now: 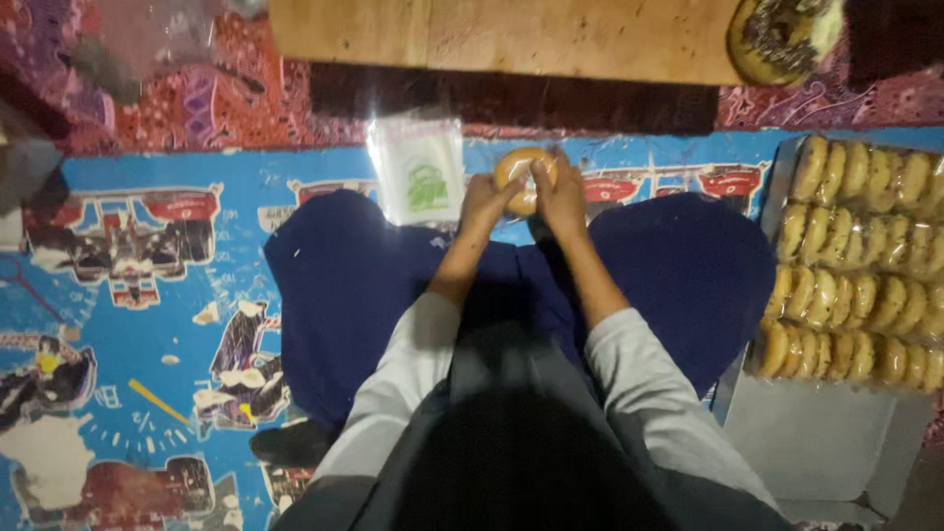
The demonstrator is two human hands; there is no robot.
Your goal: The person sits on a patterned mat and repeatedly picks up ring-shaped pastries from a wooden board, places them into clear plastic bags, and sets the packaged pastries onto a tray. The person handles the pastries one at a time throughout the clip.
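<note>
Both hands meet on one round golden donut point(519, 169) held over my crossed legs in dark blue trousers. My left hand point(484, 202) grips its left side and my right hand point(559, 194) covers its right side. The donut seems to sit in a clear wrapper, though the glare makes this hard to tell. A small stack of clear plastic bags point(417, 169) with a green mark lies on the mat just left of my hands.
A metal tray point(816, 442) at the right holds several rows of wrapped donuts point(857, 265). A wooden board point(511, 37) lies ahead with a chocolate-topped donut point(782, 37) at its right end. A blue printed mat point(118, 295) covers the floor.
</note>
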